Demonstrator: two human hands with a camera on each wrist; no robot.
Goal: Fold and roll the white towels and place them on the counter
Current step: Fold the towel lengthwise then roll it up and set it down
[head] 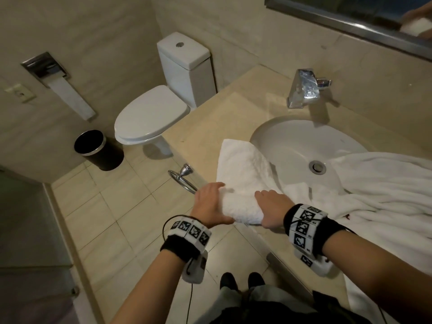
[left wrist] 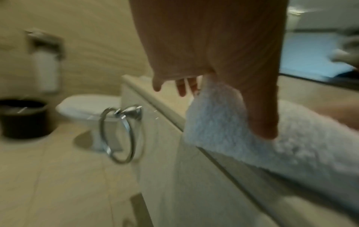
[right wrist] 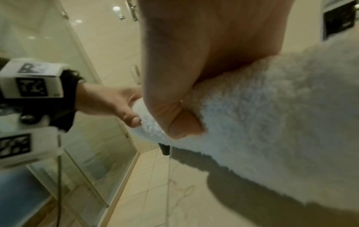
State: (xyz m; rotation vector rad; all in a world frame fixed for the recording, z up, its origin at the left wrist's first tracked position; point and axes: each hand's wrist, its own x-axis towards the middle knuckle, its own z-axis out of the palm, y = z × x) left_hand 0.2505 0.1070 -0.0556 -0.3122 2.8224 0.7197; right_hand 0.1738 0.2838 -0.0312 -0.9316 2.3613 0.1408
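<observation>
A white towel [head: 243, 169] lies folded in a long strip on the beige counter [head: 210, 122], reaching from the front edge toward the sink. Its near end is rolled up [head: 240, 208] at the counter's front edge. My left hand [head: 210, 204] grips the roll's left end, fingers over the top and thumb at the front. My right hand [head: 271, 209] grips the right end. In the left wrist view my left hand [left wrist: 223, 76] lays its thumb on the towel [left wrist: 252, 138]. The right wrist view has my right hand [right wrist: 184, 92] with its thumb pressed into the towel [right wrist: 272, 115].
A heap of more white towelling [head: 385, 183] covers the counter's right side and hangs into the sink [head: 299, 146]. A chrome faucet [head: 304, 87] stands behind. A towel ring [head: 184, 178] sticks out below the counter's left front. A toilet [head: 152, 115] and black bin [head: 98, 148] stand left.
</observation>
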